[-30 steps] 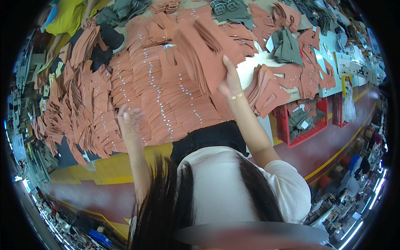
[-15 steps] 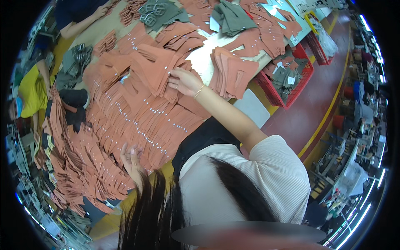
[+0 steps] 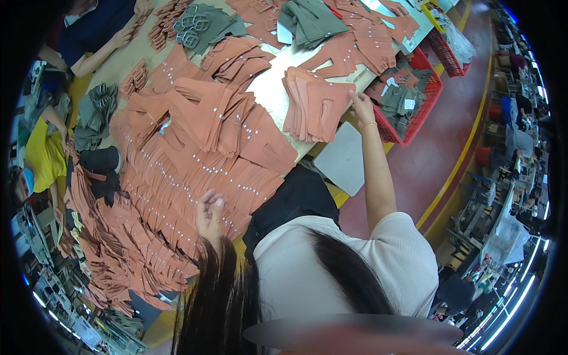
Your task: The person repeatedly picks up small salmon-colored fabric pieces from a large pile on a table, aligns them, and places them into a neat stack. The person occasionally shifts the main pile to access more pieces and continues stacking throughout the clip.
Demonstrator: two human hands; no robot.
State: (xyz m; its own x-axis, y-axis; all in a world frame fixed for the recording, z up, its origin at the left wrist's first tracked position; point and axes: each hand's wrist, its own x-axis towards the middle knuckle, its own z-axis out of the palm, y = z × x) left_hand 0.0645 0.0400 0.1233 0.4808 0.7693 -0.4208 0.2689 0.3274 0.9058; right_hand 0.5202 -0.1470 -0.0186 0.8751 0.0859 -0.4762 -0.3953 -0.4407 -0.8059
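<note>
1. We stand at the near edge of a long work table with a pale top [image 3: 269, 89], which is almost fully covered with cut pieces of material.
2. Our right hand [image 3: 361, 106] is stretched out to the right edge of the table. Its fingers touch the right side of a thick stack of flat terracotta-orange cut pieces [image 3: 316, 106]. We cannot tell if the fingers pinch a piece or only rest on it.
3. This stack lies near the right edge of the table, on the bare pale part of the top.
4. Our left hand [image 3: 210, 213] is at the near edge of the table, above overlapping rows of orange pieces with small silver studs [image 3: 195, 177]. The fingers are loosely curled and half open. It seems to hold nothing, but the fingertips are just at the pieces.
5. A flat grey board [image 3: 343, 157] hangs out under the right edge, just below the stack.
6. A red plastic crate with grey and orange scraps [image 3: 414, 100] stands on the red floor beside the table, close to our right hand.
7. At the far edge there are piles of grey-green pieces [image 3: 310, 21].
8. At the far left corner, another person in a dark blue top [image 3: 97, 23] works with small orange pieces.
</note>
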